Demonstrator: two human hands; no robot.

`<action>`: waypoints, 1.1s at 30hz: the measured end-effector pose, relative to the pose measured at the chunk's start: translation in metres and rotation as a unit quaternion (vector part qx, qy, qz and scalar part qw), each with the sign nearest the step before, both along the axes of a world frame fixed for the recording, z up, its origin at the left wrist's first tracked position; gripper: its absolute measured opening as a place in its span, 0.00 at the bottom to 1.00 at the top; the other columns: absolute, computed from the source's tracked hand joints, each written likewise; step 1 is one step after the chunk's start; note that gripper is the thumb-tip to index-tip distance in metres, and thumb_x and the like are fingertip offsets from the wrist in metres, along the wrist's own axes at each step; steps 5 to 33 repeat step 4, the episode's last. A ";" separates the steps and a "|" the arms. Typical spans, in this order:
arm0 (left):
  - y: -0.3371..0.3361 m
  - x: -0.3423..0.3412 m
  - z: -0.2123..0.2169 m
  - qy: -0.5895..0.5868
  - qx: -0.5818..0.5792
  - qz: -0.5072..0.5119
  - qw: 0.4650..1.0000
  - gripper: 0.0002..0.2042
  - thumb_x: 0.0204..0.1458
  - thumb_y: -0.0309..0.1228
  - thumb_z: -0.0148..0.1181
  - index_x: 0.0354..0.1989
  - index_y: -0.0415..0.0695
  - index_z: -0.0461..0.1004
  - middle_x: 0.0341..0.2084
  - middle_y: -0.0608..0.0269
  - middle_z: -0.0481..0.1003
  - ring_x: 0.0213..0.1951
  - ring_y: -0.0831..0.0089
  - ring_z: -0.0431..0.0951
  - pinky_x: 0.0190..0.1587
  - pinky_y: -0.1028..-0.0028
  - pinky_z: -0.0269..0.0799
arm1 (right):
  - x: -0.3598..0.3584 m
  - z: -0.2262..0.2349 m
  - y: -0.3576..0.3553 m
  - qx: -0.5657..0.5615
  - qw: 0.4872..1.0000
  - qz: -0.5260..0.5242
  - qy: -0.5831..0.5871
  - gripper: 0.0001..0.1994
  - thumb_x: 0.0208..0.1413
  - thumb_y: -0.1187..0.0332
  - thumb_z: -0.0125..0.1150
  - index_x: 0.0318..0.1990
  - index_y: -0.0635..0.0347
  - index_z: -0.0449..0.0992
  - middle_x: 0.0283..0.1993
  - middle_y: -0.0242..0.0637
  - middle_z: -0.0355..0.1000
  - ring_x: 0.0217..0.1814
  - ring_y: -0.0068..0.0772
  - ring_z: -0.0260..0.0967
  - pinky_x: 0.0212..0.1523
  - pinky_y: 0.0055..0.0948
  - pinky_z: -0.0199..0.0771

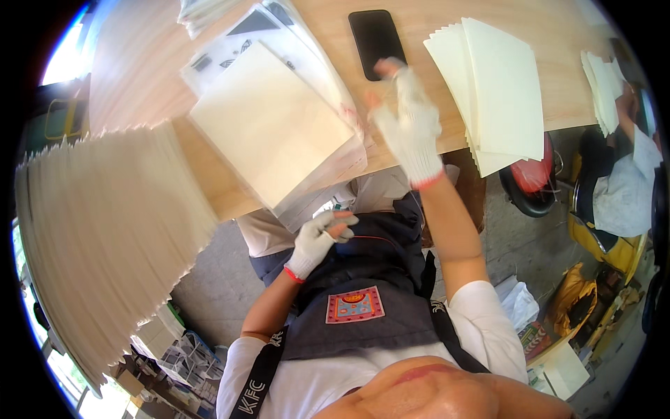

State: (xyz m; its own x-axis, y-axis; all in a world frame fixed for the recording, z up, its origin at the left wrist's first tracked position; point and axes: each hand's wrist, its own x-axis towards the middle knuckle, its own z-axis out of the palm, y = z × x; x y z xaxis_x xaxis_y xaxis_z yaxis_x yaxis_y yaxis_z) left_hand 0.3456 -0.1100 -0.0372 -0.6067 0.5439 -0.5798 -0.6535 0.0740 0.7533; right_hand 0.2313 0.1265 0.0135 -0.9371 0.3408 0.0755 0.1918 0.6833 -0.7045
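My left hand [315, 244], in a white knitted glove with bare fingertips, hovers over my lap just off the table edge. Its fingers are loosely bent and a little apart, with nothing seen in them. Gloved the same way, my right hand [412, 124] is over the table's front part, slightly smeared by motion. Its thumb and forefinger are spread, and no object shows between them. Close beyond its fingertips lies a black phone [377, 43]. Left of that hand, a cream paper sheet [272, 122] rests on clear plastic-covered printed sheets [307, 49], overhanging the table edge.
A tall stack of cream paper [112, 230] rises at the left. On the wooden table [139, 77], a fanned pile of pale sheets [506, 91] lies to the right. Beyond it, another person's hand [626, 105] is beside more sheets. A red-and-black round seat [532, 174] stands below the table.
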 end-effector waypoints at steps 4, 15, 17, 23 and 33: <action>0.013 -0.012 0.033 0.032 0.011 -0.087 0.996 0.16 0.56 0.33 0.51 0.51 0.39 0.67 0.42 0.57 0.74 0.36 0.75 0.75 0.44 0.77 0.70 | -0.057 -0.048 0.015 0.280 0.957 -0.067 -0.024 0.35 0.47 0.42 0.57 0.59 0.51 0.60 0.64 0.43 0.51 0.61 0.45 0.56 0.53 0.38 0.61; 0.013 -0.012 0.033 0.032 0.011 -0.087 0.996 0.16 0.56 0.33 0.51 0.51 0.39 0.67 0.42 0.57 0.74 0.36 0.75 0.75 0.44 0.77 0.70 | -0.057 -0.048 0.015 0.280 0.957 -0.067 -0.024 0.35 0.47 0.42 0.57 0.59 0.51 0.60 0.64 0.43 0.51 0.61 0.45 0.56 0.53 0.38 0.61; 0.013 -0.012 0.033 0.032 0.011 -0.087 0.996 0.16 0.56 0.33 0.51 0.51 0.39 0.67 0.42 0.57 0.74 0.36 0.75 0.75 0.44 0.77 0.70 | -0.057 -0.048 0.015 0.280 0.957 -0.067 -0.024 0.35 0.47 0.42 0.57 0.59 0.51 0.60 0.64 0.43 0.51 0.61 0.45 0.56 0.53 0.38 0.61; 0.013 -0.012 0.033 0.032 0.011 -0.087 0.996 0.16 0.56 0.33 0.51 0.51 0.39 0.67 0.42 0.57 0.74 0.36 0.75 0.75 0.44 0.77 0.70 | -0.057 -0.048 0.015 0.280 0.957 -0.067 -0.024 0.35 0.47 0.42 0.57 0.59 0.51 0.60 0.64 0.43 0.51 0.61 0.45 0.56 0.53 0.38 0.61; 0.013 -0.012 0.033 0.032 0.011 -0.087 0.996 0.16 0.56 0.33 0.51 0.51 0.39 0.67 0.42 0.57 0.74 0.36 0.75 0.75 0.44 0.77 0.70 | -0.057 -0.048 0.015 0.280 0.957 -0.067 -0.024 0.35 0.47 0.42 0.57 0.59 0.51 0.60 0.64 0.43 0.51 0.61 0.45 0.56 0.53 0.38 0.61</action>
